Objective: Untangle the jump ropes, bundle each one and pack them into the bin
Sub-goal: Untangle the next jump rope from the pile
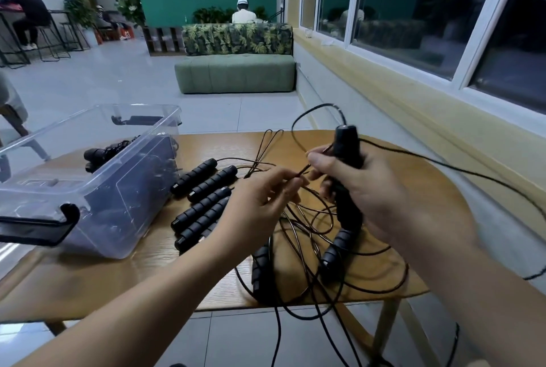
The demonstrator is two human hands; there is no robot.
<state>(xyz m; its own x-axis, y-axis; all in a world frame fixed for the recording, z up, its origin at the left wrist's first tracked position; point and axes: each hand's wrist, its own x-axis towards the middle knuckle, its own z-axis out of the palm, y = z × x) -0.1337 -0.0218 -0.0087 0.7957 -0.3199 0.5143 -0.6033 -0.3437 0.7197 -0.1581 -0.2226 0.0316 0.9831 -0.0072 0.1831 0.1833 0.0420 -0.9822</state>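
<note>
A tangle of thin black cords (307, 219) lies on the wooden table (165, 272), with loops trailing over its near edge. My right hand (375, 189) grips a black jump rope handle (346, 145) held upright above the tangle. My left hand (263, 204) pinches a cord just left of it. Several ribbed black handles (204, 204) lie side by side at the table's middle. Two more handles (334, 251) rest in the tangle under my hands. The clear plastic bin (97, 177) stands at the left with a bundled rope (103, 153) inside.
The bin has black latch handles (38, 227) at both ends. One cord (472, 174) runs off the table's right side toward the wall under the windows. A green sofa (236, 71) stands beyond on the tiled floor, and people sit further back.
</note>
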